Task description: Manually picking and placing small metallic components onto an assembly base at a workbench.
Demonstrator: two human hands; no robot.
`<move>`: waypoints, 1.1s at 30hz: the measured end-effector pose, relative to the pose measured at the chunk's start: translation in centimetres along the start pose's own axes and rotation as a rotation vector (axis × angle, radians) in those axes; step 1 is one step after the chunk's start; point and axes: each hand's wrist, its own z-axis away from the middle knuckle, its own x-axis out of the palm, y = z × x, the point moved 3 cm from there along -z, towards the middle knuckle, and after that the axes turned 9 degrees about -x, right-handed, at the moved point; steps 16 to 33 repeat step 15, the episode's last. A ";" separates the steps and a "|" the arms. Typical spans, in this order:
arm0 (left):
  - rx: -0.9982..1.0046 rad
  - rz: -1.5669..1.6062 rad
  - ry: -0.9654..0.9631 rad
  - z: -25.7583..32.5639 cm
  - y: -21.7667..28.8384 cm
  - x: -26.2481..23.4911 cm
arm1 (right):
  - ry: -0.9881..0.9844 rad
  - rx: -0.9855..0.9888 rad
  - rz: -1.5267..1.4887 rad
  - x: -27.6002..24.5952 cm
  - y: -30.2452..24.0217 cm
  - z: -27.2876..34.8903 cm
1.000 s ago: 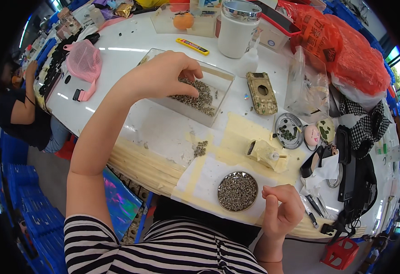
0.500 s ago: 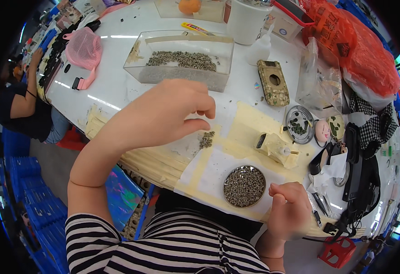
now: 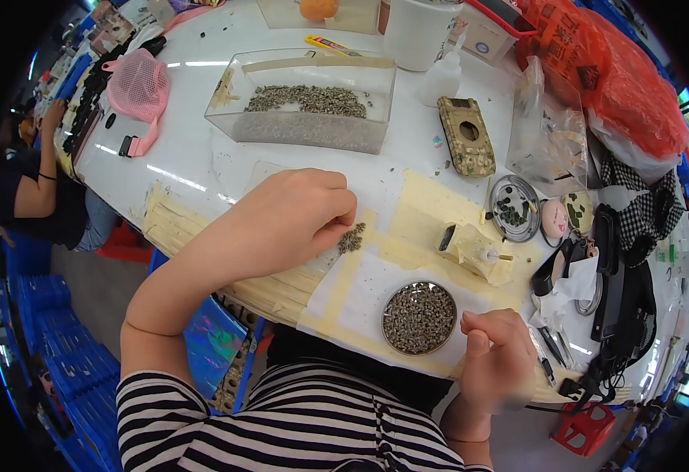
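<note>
My left hand (image 3: 300, 214) is over the table, its thumb and fingers pinched together beside a small heap of tiny metallic pieces (image 3: 351, 238). Whatever sits between those fingertips, if anything, is hidden. At the front edge my right hand (image 3: 499, 350) is curled closed, thumb against the index finger; its contents do not show and its lower part is blurred. Just left of it stands a round dish (image 3: 386, 340) filled with similar tiny pieces. Farther off, a clear rectangular box (image 3: 305, 134) holds more of them.
Beyond the dish lie a tape-wrapped block (image 3: 474, 253) and a camouflage model tank hull (image 3: 468, 138). A round tray (image 3: 515, 236) of small green parts stands to the right, near tweezers and knives (image 3: 550, 346). A white squeeze bottle (image 3: 442, 79) and a red bag (image 3: 608, 86) are at the back.
My left hand has come down and nearer to the small heap, and its parted thumb and fingers have closed into a pinch. The right hand stays in place.
</note>
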 end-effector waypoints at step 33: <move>-0.049 0.050 0.297 2.7 -0.6 1.4 | -0.019 -0.007 -0.009 0.3 0.0 0.0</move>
